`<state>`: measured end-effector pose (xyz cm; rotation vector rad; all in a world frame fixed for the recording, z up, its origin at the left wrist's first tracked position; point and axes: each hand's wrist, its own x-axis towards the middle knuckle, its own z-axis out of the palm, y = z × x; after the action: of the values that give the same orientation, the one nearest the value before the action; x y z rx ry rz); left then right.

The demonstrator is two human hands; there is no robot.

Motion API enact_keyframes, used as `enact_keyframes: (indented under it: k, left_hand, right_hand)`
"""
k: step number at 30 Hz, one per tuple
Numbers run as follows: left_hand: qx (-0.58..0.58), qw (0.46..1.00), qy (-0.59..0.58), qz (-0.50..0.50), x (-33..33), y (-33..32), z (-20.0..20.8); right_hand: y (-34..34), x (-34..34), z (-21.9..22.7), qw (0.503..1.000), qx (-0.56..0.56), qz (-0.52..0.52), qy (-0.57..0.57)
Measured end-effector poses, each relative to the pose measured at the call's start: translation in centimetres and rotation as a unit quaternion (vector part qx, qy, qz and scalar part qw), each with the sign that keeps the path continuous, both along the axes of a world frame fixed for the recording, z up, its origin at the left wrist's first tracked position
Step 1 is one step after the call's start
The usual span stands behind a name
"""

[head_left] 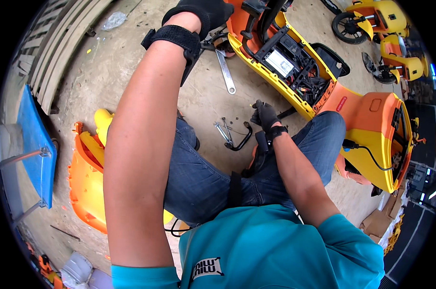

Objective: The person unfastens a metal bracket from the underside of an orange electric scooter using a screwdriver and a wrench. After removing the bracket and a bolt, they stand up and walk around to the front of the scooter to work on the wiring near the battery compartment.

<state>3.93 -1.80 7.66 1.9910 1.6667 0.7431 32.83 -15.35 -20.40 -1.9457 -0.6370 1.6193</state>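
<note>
My left hand (202,13), in a black glove with a wrist strap, reaches far forward and rests against the orange edge of an opened yellow and orange scooter (372,135); its fingers are hidden. My right hand (265,115), also gloved in black, hovers low over the concrete beside the scooter's yellow side, its fingertips pinched on a small part (253,105). The scooter's open bay shows a battery box and wiring (290,65). A silver wrench (226,72) lies on the floor between my hands.
Small metal tools (223,131) and a bent black bar (244,139) lie by my knee. A loose orange and yellow body panel (85,178) sits at my left, a blue panel (35,144) beyond it. More scooters (372,21) stand at the far right, cardboard (377,224) at the lower right.
</note>
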Motion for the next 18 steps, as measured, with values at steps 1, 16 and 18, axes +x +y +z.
enact_keyframes:
  k: [1,16,18]
  left_hand:
    - [-0.007,1.0,-0.01,-0.004,0.1,-0.6,0.5]
    - [0.005,0.998,0.066,0.019,0.1,-1.4,-0.3]
    - [0.058,0.994,0.094,-0.006,-0.9,-0.4,-2.5]
  right_hand:
    - [-0.2,0.3,-0.3,1.0,0.0,-0.01,0.009]
    - [-1.4,0.5,-1.1,0.997,0.0,0.038,-0.073]
    - [-1.1,-0.2,-0.7,0.997,0.032,0.037,-0.054]
